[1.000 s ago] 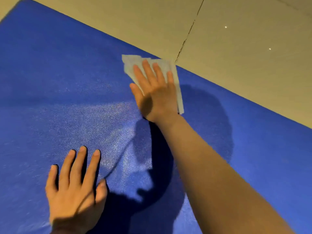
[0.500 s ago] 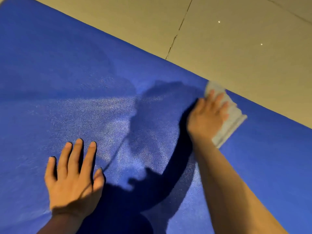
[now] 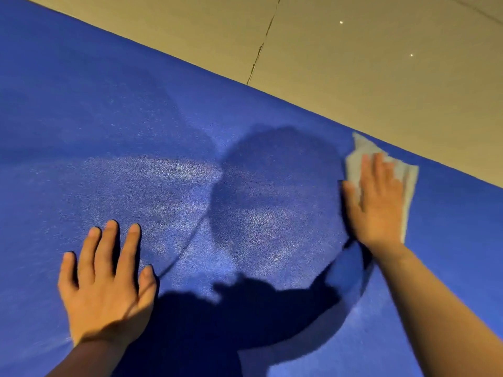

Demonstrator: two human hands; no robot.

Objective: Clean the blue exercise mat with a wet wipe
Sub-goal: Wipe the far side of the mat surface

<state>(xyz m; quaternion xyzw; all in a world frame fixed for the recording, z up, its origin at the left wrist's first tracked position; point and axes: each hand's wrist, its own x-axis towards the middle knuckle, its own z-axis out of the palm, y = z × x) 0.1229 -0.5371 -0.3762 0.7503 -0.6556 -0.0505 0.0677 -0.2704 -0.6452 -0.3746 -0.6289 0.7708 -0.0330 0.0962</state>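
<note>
From the head camera we look down on the blue exercise mat (image 3: pixel 136 126), which fills most of the picture and runs from the upper left down to the right edge. Its far border lies against a tan tiled floor (image 3: pixel 367 77), where a dark grout line (image 3: pixel 262 46) meets the mat's edge.

Our right hand (image 3: pixel 377 204) lies flat on the wet wipe (image 3: pixel 359 156), fingers straight and close together, pressing it down onto the mat rather than curling round it. The wipe is white and crumpled; it shows beyond the fingertips and along the outer side of the hand down to about the wrist. It sits on the mat right at the far border, its top corner just short of the floor. The right forearm (image 3: pixel 441 314) reaches in from the lower right corner.

Our left hand (image 3: pixel 106 289) rests palm down on the mat at the lower left, fingers spread and straight, holding nothing, well apart from the wipe.

Between the two hands the mat's grainy surface glints pale in a broad patch (image 3: pixel 152 186), and a large rounded shadow (image 3: pixel 275 202) falls across it, joining the dark shadow of the arms lower down
</note>
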